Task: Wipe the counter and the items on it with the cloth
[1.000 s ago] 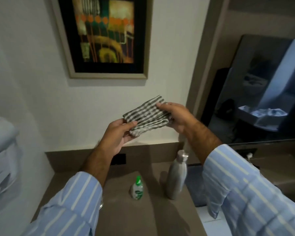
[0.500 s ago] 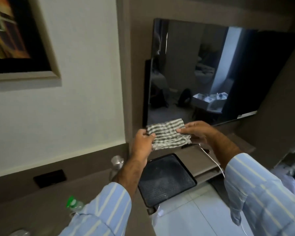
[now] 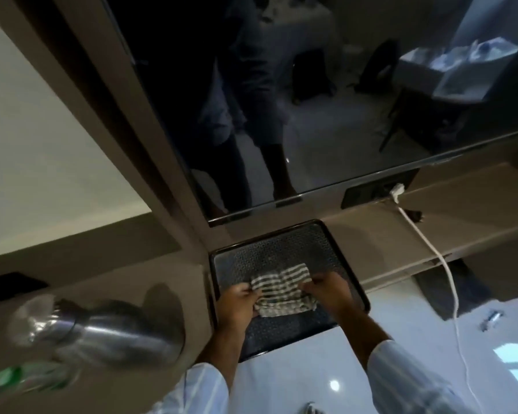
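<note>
Head view: our left hand point(image 3: 239, 303) and right hand point(image 3: 329, 291) pinch the striped cloth point(image 3: 278, 291) over the dark tray point(image 3: 335, 234). That tray overhangs the tabletop point(image 3: 138, 282); pressing near its outer edge could tip it. Left of it, a steel bottle point(image 3: 114, 333) could topple.

Steel bottle point(image 3: 102, 330) motion-blurred, green-capped bottle point(image 3: 21, 379) smeared and cut by left edge, tray point(image 3: 335, 243) partly hidden under cloth point(image 3: 280, 291)

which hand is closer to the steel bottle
Left. The left hand grips the checked cloth on the black tray, on the side toward the steel bottle; the right hand holds the cloth's far end.
</note>
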Action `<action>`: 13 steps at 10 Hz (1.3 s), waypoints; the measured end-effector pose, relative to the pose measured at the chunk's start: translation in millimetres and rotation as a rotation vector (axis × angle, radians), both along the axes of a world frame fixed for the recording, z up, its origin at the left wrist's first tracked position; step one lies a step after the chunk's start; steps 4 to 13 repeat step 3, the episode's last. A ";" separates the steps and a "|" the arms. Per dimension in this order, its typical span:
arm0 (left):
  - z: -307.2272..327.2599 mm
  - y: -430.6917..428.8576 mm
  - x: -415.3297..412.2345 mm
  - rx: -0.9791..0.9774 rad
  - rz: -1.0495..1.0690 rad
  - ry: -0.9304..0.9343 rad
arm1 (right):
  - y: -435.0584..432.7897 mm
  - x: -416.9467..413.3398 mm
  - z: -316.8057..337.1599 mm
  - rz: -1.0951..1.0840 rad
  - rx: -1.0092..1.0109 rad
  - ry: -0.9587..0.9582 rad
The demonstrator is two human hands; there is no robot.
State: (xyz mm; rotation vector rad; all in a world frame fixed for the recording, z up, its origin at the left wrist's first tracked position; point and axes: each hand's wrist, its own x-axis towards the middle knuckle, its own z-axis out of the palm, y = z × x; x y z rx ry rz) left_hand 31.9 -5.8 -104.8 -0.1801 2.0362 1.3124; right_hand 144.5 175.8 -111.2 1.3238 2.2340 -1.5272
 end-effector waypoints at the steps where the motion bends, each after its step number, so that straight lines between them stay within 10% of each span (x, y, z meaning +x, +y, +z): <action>1: -19.5 -0.2 -6.5 -0.034 0.003 -0.017 | -0.3 -7.1 -13.5 0.072 0.041 -0.025; 3: 16.7 -8.3 -3.6 -0.227 -0.244 0.251 | -13.0 2.4 40.4 -0.080 0.088 0.215; 13: 16.7 -8.3 -3.6 -0.227 -0.244 0.251 | -13.0 2.4 40.4 -0.080 0.088 0.215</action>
